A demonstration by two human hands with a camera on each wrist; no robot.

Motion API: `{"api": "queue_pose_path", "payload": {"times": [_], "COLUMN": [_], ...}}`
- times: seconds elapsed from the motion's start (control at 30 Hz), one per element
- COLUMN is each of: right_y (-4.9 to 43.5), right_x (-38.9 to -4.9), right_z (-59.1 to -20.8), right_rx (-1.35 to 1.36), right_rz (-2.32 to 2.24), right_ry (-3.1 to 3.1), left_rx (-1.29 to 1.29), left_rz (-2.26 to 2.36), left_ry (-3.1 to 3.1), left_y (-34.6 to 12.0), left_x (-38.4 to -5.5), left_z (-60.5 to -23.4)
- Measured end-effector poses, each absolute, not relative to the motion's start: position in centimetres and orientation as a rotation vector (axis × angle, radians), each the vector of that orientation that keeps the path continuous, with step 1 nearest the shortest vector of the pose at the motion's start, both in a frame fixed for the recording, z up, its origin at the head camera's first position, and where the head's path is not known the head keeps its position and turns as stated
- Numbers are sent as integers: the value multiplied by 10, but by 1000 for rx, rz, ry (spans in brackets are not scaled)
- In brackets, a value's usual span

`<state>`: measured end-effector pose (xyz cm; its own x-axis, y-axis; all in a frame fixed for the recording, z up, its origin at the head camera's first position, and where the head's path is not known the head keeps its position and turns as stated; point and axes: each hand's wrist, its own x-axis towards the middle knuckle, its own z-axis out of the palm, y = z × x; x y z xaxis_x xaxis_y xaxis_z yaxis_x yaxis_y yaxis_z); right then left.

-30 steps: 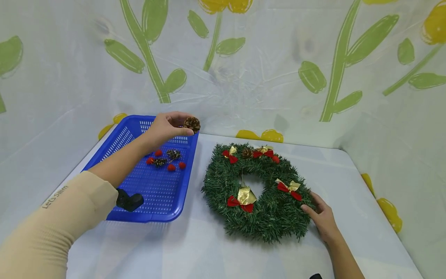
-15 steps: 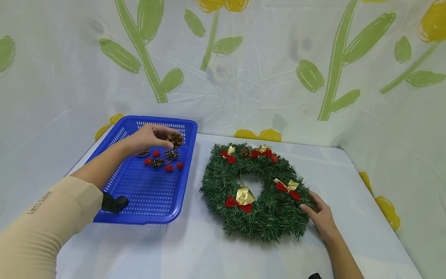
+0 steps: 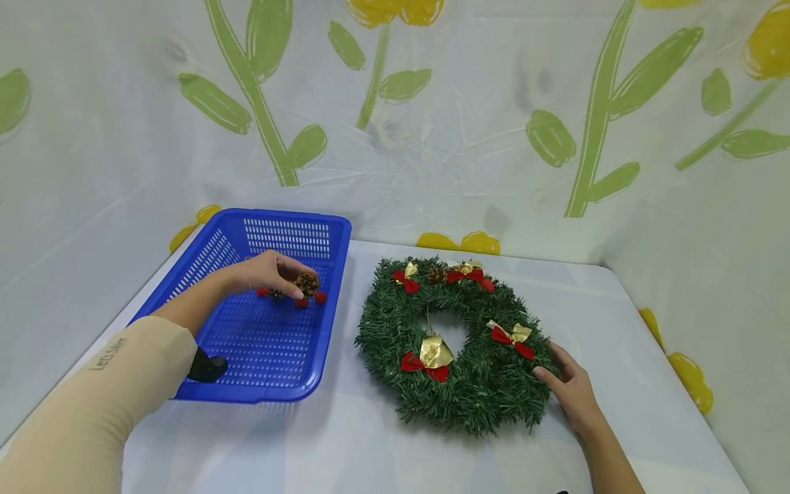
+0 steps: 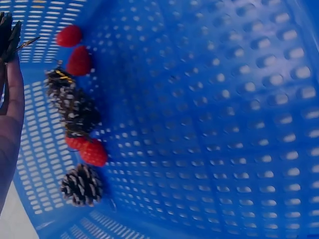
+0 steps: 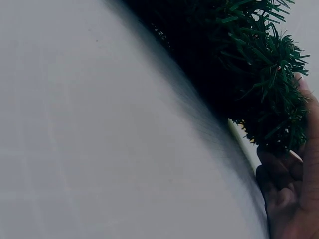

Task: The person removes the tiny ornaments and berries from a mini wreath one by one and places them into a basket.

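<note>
My left hand (image 3: 271,273) pinches a brown pine cone (image 3: 307,283) between thumb and fingers, low over the blue plastic basket (image 3: 265,357). In the left wrist view that pine cone (image 4: 9,39) shows only in part, at the left edge. Inside the basket lie several red strawberry-like ornaments (image 4: 93,152) and other pine cones (image 4: 82,185), which my hand partly covers in the head view. My right hand (image 3: 574,391) grips the right edge of a green wreath (image 3: 481,398), thumb on top and fingers beneath, as the right wrist view shows.
Red and gold bows (image 3: 426,363), a pine cone (image 3: 436,275) and a red ornament (image 3: 487,285) decorate the wreath. Basket and wreath lie side by side on a white table (image 3: 345,425). A flower-printed sheet (image 3: 457,151) stands behind and at the sides.
My left hand has moved from the basket's far right rim leftward and down into the basket, still holding the pine cone. The right hand stays on the wreath.
</note>
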<state>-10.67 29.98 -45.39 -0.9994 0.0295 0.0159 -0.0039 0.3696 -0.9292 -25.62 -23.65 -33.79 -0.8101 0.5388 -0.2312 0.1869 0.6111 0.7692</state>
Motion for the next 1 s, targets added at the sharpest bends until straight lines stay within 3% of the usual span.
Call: {"api": "queue_pose_path", "payload": {"times": [0.43, 1.0], "right_y": [300, 299], "right_x": [-105, -104], "right_z": [-452, -451], "right_rx": [-19, -19], "right_rz": [1719, 1712], "right_ry": [-2579, -2587], "left_rx": [613, 703], "left_rz": [945, 769], "left_ry": [2257, 2257], "left_y": [-226, -220], "left_x": [-262, -258], "left_z": [-362, -367]}}
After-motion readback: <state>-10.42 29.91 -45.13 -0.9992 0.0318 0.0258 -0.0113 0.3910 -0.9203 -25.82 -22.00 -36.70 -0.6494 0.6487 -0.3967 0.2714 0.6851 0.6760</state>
